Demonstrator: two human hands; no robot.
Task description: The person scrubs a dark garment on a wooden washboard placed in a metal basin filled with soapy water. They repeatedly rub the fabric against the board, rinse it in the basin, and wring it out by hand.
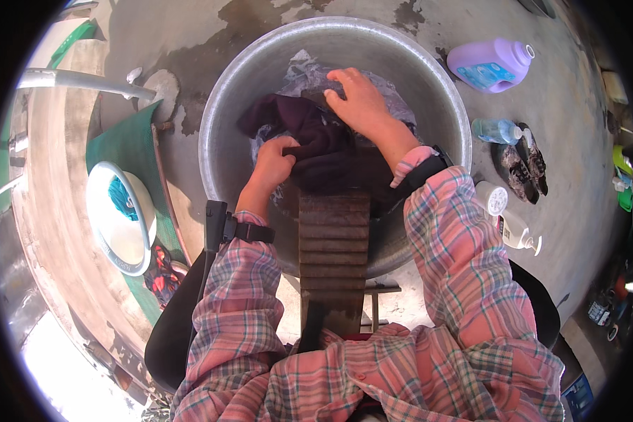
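Observation:
A large round metal basin (213,89) stands before me with soapy water (306,68) in it. A ridged wooden washboard (333,242) slopes from my lap over the near rim into the basin. Bunched at its upper end is a dark purple wet garment (308,129). My left hand (274,164) grips the garment's left edge between thumb and fingers. Over the far right part of the basin, my right hand (363,103) hovers with its fingers loosely bent and apart, nothing visible in it. The washboard's lower end inside the basin is hidden under the cloth.
At the right are a purple detergent jug (488,66), a clear blue bottle (496,131), a pair of dark shoes (522,163), a white tub (490,198) and a pump bottle (517,232). Leftward, a white bucket (121,237) holding blue cloth stands on green mesh (132,137).

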